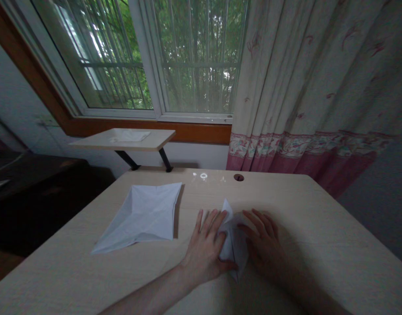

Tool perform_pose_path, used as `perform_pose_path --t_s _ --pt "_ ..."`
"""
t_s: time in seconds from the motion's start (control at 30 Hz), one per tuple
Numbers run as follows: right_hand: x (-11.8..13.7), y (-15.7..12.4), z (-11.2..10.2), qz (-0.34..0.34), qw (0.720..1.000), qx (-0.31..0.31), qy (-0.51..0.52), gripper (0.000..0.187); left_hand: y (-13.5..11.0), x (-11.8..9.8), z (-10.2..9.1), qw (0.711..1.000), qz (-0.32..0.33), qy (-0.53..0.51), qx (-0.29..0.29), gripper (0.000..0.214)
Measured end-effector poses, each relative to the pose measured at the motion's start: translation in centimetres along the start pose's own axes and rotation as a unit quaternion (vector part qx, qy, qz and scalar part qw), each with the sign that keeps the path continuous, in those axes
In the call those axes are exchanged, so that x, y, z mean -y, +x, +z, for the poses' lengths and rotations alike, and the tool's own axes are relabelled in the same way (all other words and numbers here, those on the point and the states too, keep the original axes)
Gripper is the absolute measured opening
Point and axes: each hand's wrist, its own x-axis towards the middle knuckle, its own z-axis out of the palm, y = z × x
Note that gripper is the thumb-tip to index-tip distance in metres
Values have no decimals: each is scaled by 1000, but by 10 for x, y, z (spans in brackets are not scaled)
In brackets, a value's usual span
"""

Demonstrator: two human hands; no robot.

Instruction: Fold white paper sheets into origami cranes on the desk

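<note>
Folded paper (pixel 234 251) lies on the desk between the two hands, a narrow white shape with one pointed tip going up and another pointed end going down. The work in hand seems to be the shaping of this paper by folds, and at this moment the hands hold it in place. The left hand (pixel 205 249) is at its left side, open with spread fingers, and it touches the paper. The right hand (pixel 264 245), darker in its own shadow, lies at the right side, also open, and its fingers reach onto the paper. Neither hand is clenched, but how firmly they press I cannot tell. In my judgement, any further crease calls for the layers to stay even under the fingers.

To the left of the hands, a second paper sheet (pixel 138 216) lies flat, with crease lines and pointed corners. Both papers rest on a pale wood-grain desk (pixel 319 227), which has a small round hole (pixel 239 177) near its far edge. Behind the desk stands a small table (pixel 161 140) on black legs, with a white sheet (pixel 130 136) on its top. Further back are a window (pixel 201 57) with green trees outside and a curtain (pixel 312 87) with a red border. No brand, label or writing can be read.
</note>
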Motion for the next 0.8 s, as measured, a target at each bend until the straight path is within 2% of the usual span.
perform_pose_path --t_s 0.47,0.6,0.7,0.8 --pt "-2 -2 4 -17 1000 -5 8 42 8 0 -5 994 -92 -36 39 83" --pt "0 0 1 -5 1000 0 21 39 9 -2 -8 990 -116 -41 67 76" --pt "3 3 -2 3 999 -2 32 38 8 -3 -9 989 -115 -40 82 67" --pt "5 4 -4 5 999 -13 31 37 7 -3 -9 991 -106 -24 81 68"
